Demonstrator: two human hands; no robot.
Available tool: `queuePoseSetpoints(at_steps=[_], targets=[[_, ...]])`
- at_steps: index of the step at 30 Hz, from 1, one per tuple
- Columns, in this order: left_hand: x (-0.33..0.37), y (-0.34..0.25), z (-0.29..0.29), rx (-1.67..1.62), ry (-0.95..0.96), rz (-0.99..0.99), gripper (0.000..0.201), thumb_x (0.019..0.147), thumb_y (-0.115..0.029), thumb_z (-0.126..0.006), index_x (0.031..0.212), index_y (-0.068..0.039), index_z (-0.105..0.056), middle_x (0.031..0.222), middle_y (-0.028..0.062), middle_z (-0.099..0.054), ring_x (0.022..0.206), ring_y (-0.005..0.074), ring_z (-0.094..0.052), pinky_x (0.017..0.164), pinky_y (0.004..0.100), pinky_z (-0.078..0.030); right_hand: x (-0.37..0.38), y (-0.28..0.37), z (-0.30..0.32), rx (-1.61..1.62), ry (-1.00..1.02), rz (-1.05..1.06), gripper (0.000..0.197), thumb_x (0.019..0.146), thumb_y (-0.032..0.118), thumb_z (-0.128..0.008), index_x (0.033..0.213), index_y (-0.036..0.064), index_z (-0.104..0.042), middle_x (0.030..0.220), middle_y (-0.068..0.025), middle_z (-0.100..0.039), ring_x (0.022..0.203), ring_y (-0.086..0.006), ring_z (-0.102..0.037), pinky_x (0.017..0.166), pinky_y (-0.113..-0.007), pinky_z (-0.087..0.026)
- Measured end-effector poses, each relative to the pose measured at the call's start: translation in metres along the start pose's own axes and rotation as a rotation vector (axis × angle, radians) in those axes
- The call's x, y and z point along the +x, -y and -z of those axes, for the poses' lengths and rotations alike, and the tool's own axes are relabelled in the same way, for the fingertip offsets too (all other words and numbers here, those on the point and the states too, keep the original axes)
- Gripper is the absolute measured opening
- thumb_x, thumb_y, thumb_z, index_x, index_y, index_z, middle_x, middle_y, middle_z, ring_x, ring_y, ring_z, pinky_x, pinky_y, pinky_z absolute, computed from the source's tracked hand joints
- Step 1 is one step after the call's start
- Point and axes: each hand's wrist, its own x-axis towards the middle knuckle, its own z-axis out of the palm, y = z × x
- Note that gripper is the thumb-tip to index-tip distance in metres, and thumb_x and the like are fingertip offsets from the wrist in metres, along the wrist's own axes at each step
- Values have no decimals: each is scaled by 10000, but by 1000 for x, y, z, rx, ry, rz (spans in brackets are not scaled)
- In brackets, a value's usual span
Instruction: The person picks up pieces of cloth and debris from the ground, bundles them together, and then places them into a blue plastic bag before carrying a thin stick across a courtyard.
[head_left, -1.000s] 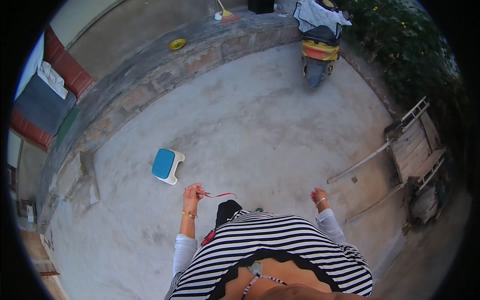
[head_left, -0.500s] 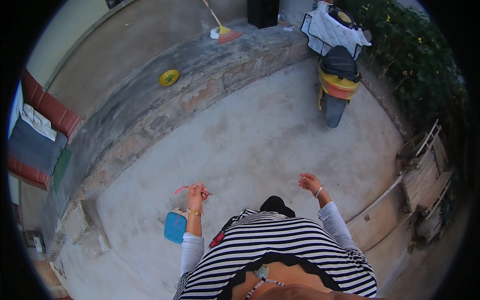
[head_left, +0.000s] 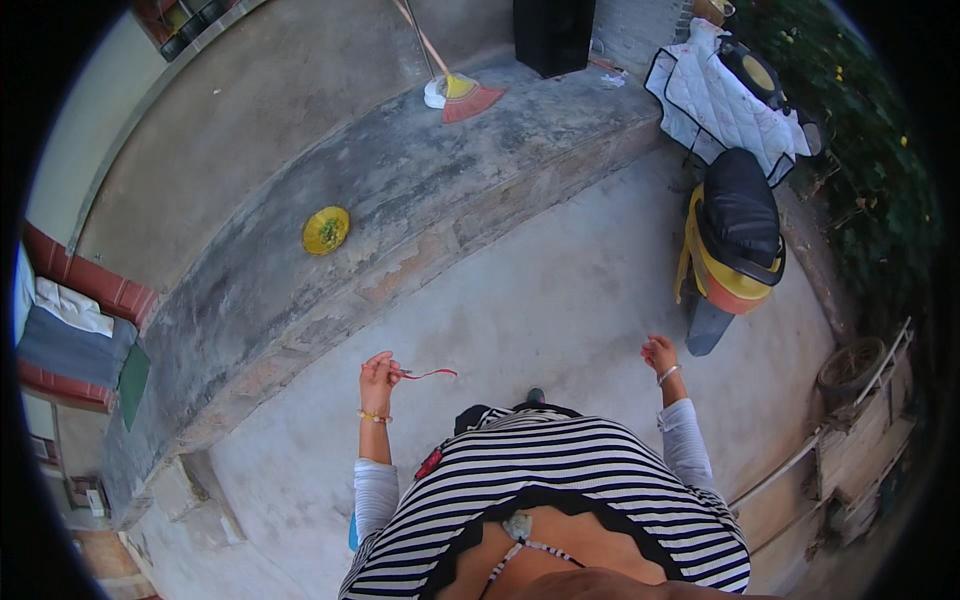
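My left hand (head_left: 378,373) is closed on a small, thin, dark item, its kind too small to make out, with a red ribbon (head_left: 435,373) trailing off to the right. A beaded bracelet (head_left: 375,415) rings that wrist. Out to the right, my right hand (head_left: 658,353) hangs above the concrete floor with its fingers loosely bent and nothing visible in them; a silver bangle (head_left: 668,374) circles the wrist. Beside my left sleeve only a sliver of a blue thing (head_left: 353,530) shows, the rest being hidden by the arm.
A raised concrete ledge (head_left: 400,190) curves along the left and front, carrying a yellow bowl (head_left: 326,231) of green pieces, a broom (head_left: 470,98) and a black box (head_left: 552,38). Ahead right stands a yellow-and-black scooter (head_left: 740,215) with a quilted cover. A wooden cart (head_left: 860,430) is at right.
I have moved forward, so the ledge, bowl and scooter appear nearer. The blue item has slipped behind my left arm. The red ribbon has swung from the left of my hand to its right.
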Motion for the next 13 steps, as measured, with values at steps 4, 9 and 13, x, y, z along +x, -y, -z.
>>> queuePoseSetpoints(at_steps=[4,9,13], targets=[[109,-40,-38,-57,-65,-44,168,851,-119,-467,976,-10,-495,791,59,-558,636,104,-529,558,194,-423,89,137,-135,-168,307,137,231,827,167,-465,1031,67,-508,797,-29,-575,657,-104,-559,572,-224,-436],[271,-107,-77,-16,39,-157,205,855,-123,-466,1025,-11,-489,844,66,-566,694,110,-535,611,205,-432,198,228,-263,-171,523,211,250,836,172,-460,1056,60,-501,849,-22,-567,715,-105,-561,617,-221,-444],[405,-153,-102,-68,150,-238,235,857,-137,-471,1060,-20,-482,892,77,-559,740,118,-531,659,218,-430,284,264,-302,-224,485,26,280,829,189,-471,1089,84,-485,860,-30,-578,751,-113,-569,659,-230,-446]])
